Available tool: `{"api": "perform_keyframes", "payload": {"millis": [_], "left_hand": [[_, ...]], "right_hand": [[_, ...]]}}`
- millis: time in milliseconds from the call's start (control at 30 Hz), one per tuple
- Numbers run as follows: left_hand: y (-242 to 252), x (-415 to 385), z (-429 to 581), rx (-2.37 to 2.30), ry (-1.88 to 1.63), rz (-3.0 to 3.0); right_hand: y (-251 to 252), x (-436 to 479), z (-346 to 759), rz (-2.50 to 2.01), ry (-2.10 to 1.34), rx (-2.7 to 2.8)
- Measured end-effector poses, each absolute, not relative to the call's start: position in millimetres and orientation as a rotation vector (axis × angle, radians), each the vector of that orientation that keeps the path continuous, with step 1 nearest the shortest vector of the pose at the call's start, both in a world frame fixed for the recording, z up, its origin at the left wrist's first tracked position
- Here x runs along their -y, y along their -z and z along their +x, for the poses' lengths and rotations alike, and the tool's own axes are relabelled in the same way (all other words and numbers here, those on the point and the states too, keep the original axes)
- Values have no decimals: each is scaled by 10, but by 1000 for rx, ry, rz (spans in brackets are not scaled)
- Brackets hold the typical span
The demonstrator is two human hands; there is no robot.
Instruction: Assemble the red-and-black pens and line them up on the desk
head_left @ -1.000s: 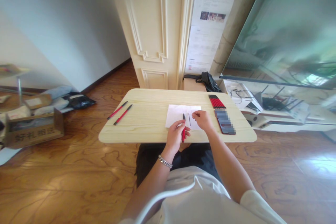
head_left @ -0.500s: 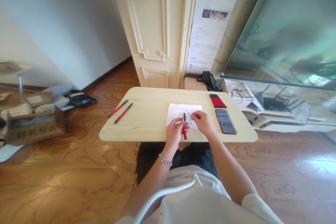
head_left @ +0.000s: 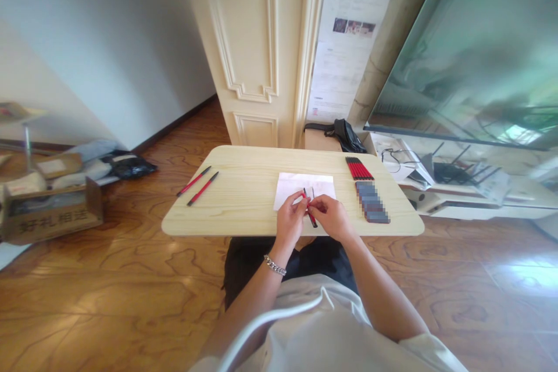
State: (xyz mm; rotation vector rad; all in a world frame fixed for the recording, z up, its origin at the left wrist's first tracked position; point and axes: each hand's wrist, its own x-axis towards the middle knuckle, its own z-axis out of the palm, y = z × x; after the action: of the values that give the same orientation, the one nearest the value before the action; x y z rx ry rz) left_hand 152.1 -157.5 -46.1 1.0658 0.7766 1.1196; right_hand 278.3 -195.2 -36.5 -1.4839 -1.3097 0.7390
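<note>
Over the front part of a white paper sheet point(head_left: 290, 183), my left hand point(head_left: 291, 218) holds a red and black pen point(head_left: 312, 220) between its fingers. My right hand point(head_left: 332, 216) is closed at the same pen, its fingertips meeting those of my left. A thin dark stick point(head_left: 313, 192) lies on the sheet just beyond the fingers. On the left of the table lie two red pens with black tips point(head_left: 203, 188). A row of several red and black pens point(head_left: 360, 168) lies at the right, with a phone point(head_left: 372, 202) in front of it.
The light wooden table point(head_left: 244, 218) has rounded corners. Behind it stand a cream panel point(head_left: 255, 122) and a black bag point(head_left: 346, 135). A cardboard box point(head_left: 52, 218) with parcels is on the floor at the left. A white cabinet point(head_left: 471, 209) stands at the right.
My right hand has moved left to the pen and now meets my left hand. The pen has tilted, its lower end shifting right. The view has shifted slightly.
</note>
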Motion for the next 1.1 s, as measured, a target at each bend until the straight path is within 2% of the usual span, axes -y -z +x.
{"api": "perform_keyframes", "payload": {"millis": [133, 300, 467, 867, 1100], "left_hand": [[496, 1549, 1436, -843, -1146, 1345], [602, 1429, 1292, -1034, -1193, 1895], [690, 1389, 1259, -1075, -1050, 2207], [680, 1450, 1275, -1044, -1015, 2250], [594, 1397, 1263, -1116, -1254, 2057]], "right_hand": [[361, 1885, 2987, -1617, -616, 1270], [356, 1744, 3287, -2004, -326, 1306], [468, 1640, 3310, -2155, -230, 1389], [552, 1683, 3366, -2063, -229, 1213], [657, 1843, 3460, -1950, -166, 909]]}}
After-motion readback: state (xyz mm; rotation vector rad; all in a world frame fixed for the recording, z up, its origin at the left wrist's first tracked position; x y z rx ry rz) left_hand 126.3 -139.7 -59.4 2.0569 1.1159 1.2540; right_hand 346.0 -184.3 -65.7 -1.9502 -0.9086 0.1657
